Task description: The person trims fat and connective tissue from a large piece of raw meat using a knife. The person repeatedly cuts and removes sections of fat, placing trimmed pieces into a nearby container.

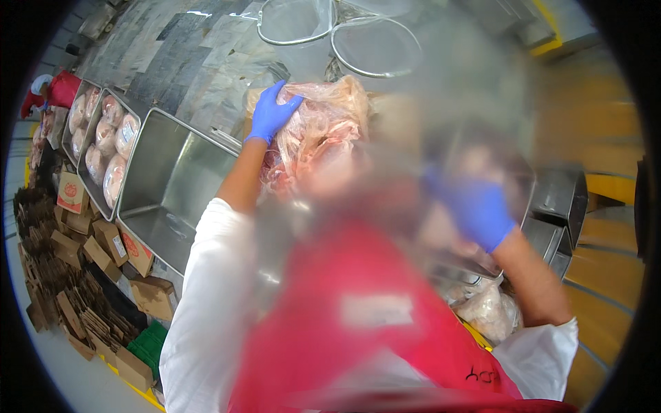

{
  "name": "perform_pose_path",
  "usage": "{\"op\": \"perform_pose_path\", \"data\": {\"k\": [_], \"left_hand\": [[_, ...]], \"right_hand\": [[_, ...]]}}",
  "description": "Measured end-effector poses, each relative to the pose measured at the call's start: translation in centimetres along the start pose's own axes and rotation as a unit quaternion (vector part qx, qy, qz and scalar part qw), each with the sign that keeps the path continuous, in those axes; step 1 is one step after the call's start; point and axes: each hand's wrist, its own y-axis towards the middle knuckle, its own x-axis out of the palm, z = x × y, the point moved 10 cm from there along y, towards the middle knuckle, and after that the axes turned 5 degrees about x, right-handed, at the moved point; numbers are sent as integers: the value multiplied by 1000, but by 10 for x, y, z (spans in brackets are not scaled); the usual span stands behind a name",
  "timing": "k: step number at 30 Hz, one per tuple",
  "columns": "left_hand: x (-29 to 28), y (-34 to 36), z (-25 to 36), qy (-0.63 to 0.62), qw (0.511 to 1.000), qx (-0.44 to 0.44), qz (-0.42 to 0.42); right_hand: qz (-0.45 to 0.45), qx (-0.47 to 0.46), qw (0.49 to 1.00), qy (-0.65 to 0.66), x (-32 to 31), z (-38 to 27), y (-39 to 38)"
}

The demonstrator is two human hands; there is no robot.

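A large clear plastic bag of raw pinkish meat [323, 127] lies in front of me. My left hand [273, 114], in a blue glove, rests against its upper left side with thumb and fingers apart. Off to the right, my right hand [478, 212], also blue-gloved, reaches over a metal tub [529, 196]. Pale pink meat [444, 230] shows blurred beside that hand. A hazy smear over this part of the view hides the right fingers, so their grip cannot be made out.
Left of me stands a deep steel tub [162, 186], beside a tub of wrapped meat pieces [105, 141]. Cardboard boxes [103, 241] lie lower left. Clear bin liners [375, 48] on round rims stand ahead. Bagged meat [485, 310] sits lower right. Another person [58, 89] works far left.
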Motion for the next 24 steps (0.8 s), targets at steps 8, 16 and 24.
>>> {"op": "perform_pose_path", "data": {"k": [8,16,24], "left_hand": [[-6,-5,4,15,998,-65,-2],[-1,0,9,13,995,-95,-27],[-8,0,2,53,994,-99,-20]], "right_hand": [[-107,-68,991,-32,-31,-29,79],[-4,31,997,64,100,23,-5],[147,65,962,219,255,22,-29]]}}
